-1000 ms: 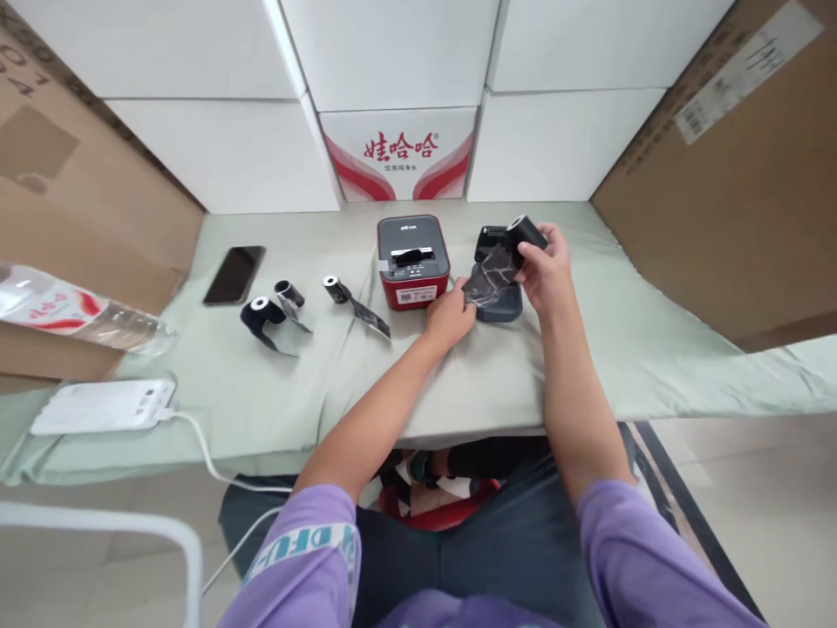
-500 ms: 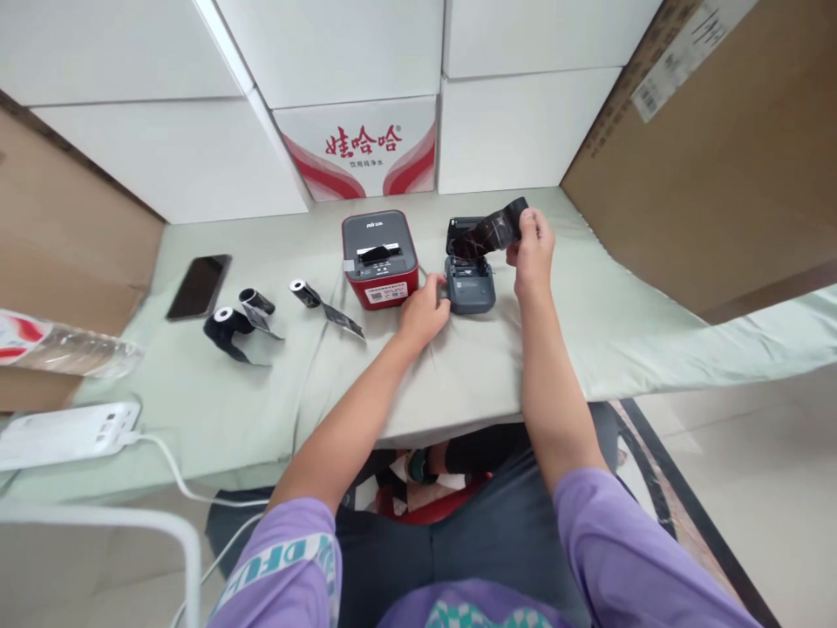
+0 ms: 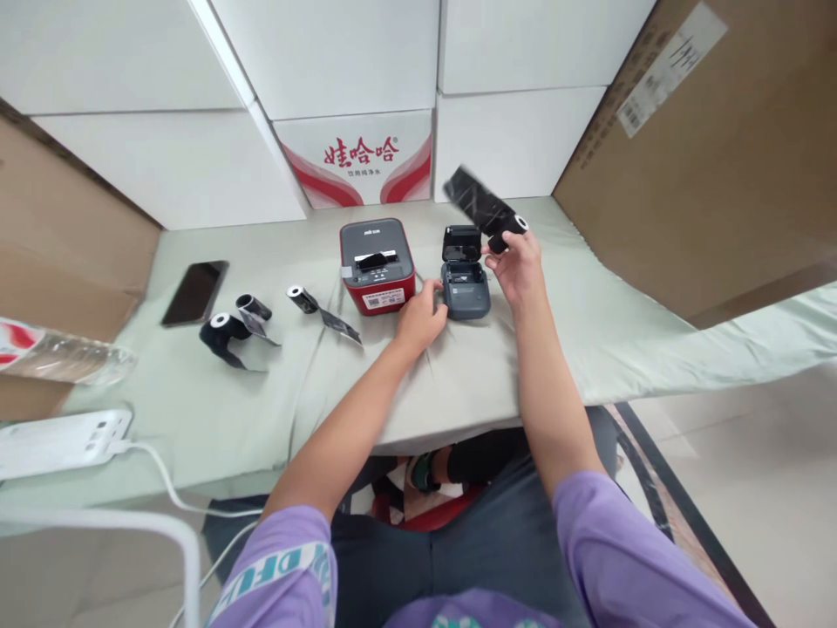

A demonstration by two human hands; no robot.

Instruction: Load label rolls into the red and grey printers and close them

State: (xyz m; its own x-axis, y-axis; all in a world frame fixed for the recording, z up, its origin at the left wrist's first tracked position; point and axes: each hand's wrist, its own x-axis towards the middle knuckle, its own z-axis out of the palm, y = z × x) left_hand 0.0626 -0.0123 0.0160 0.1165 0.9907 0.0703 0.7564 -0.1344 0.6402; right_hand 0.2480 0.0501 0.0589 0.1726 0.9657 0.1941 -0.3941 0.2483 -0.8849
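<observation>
My right hand [image 3: 518, 266] pinches a black label roll [image 3: 506, 228] with a white core. Its loose strip [image 3: 472, 197] rises up and to the left. Just below is a small dark label printer [image 3: 466, 292], its lid [image 3: 461, 243] standing open at the back. My left hand [image 3: 422, 316] is closed against the left side of this printer, fingertips and thumb at its edge. The inside of the printer's bay is too small to make out. Beside my left hand stands a bigger red and black printer [image 3: 377, 266] with a black strip in its top slot.
To the left lie several more label rolls [image 3: 302, 299] with loose tails and a phone [image 3: 194, 293]. A plastic bottle [image 3: 69, 351] and a white power bank [image 3: 62, 443] with a cable sit farther left. White boxes [image 3: 503, 139] back the table; a cardboard box [image 3: 725, 183] stands right.
My right hand has turned and drawn the label roll away from the printer. The strip, earlier over the open printer, now points up and left. My left hand stays by the printer.
</observation>
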